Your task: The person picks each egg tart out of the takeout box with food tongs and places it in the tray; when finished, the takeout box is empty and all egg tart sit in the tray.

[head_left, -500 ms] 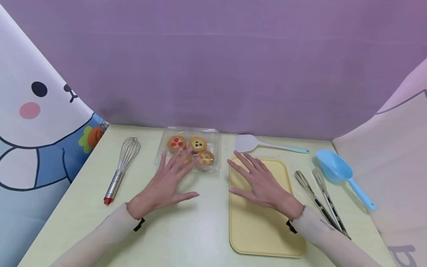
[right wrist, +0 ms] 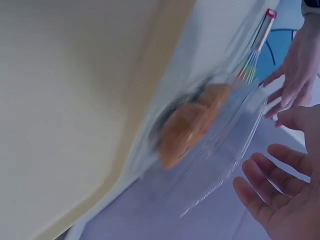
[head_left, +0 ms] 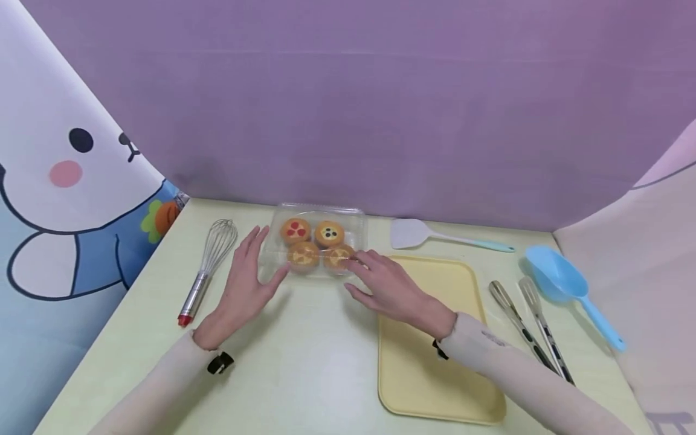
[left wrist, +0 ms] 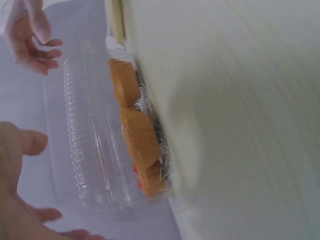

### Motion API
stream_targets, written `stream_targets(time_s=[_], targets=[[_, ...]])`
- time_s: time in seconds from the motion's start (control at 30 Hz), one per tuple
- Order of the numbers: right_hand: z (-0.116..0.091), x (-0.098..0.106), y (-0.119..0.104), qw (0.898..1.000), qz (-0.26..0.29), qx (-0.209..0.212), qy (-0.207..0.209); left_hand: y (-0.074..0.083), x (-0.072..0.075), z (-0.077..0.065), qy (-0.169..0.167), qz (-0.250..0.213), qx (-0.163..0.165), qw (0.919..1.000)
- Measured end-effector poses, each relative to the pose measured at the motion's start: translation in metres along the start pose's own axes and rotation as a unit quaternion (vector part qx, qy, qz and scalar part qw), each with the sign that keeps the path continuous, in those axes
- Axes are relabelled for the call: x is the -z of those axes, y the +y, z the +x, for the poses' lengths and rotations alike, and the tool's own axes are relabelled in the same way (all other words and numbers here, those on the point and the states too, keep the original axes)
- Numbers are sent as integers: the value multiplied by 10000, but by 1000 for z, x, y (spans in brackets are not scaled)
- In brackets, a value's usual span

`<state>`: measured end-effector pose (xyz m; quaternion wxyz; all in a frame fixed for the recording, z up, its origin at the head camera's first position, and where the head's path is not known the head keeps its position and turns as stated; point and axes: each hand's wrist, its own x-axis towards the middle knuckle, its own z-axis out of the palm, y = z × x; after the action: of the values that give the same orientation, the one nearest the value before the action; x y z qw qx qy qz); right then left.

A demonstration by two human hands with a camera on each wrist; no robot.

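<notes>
A clear plastic clamshell box (head_left: 356, 228) stands at the back of the table, holding several small round tarts (head_left: 303, 255) with red, black-dotted and pale toppings. Its lid appears closed over them in the left wrist view. My left hand (head_left: 246, 284) is at the box's front left corner, fingers straight and thumb spread. At the front right corner is my right hand (head_left: 393, 291), its fingers loosely bent and overlapping the box from above. The wrist views show both hands apart from the box, with nothing in either of them.
A whisk (head_left: 209, 269) lies to the left. A yellow tray (head_left: 435, 380) lies under the right forearm. Behind it is a white spatula (head_left: 411, 233); to the right are metal tongs (head_left: 524, 332) and a blue scoop (head_left: 560, 278). A purple cloth (head_left: 380, 121) hangs behind.
My left hand has moved left, off from over the tarts to the box's left side. My right hand has moved left from above the tray to the box's front right corner.
</notes>
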<state>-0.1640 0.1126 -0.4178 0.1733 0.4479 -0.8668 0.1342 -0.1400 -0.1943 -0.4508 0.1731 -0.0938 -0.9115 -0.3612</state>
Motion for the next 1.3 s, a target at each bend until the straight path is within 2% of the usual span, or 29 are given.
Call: stream_targets(time_s=[0.1,0.2,0.27,0.33,0.43,0.47,0.53,0.63,0.73,0.97,1.13,1.3], targets=[[11,-9,-7,9990,-306,325,93,-4,4,0,-187,-536,722,9958],[20,-17,-15,9952,-750,606,171,-7,8,1,-510,-1135,1434,9818],[25,-24,-19,9905,-1139,750,187,-8,11,2,-705,-1678,1957,9636],[29,-28,-23,9840,-1549,857,204,-9,12,3,-816,-2230,2399,9413],[32,-34,-26,9748,-2015,941,195,-11,10,4,-828,-3082,2820,9048],[32,-36,-26,9724,-2124,948,196,-12,9,4,-812,-3282,2889,8957],[32,-38,-27,9682,-2307,948,188,-14,6,3,-732,-3639,2971,8797],[31,-43,-26,9646,-2462,936,160,-18,5,2,-591,-3923,3084,8646],[31,-47,-25,9625,-2536,951,128,-20,6,2,-483,-4089,3175,8542],[32,-53,-23,9645,-2422,1056,19,-22,9,0,-546,-4109,3109,8553],[32,-54,-22,9644,-2415,1077,43,-24,10,0,-555,-4362,3134,8417],[32,-55,-21,9652,-2400,1039,87,-25,10,1,-603,-4446,3159,8360]])
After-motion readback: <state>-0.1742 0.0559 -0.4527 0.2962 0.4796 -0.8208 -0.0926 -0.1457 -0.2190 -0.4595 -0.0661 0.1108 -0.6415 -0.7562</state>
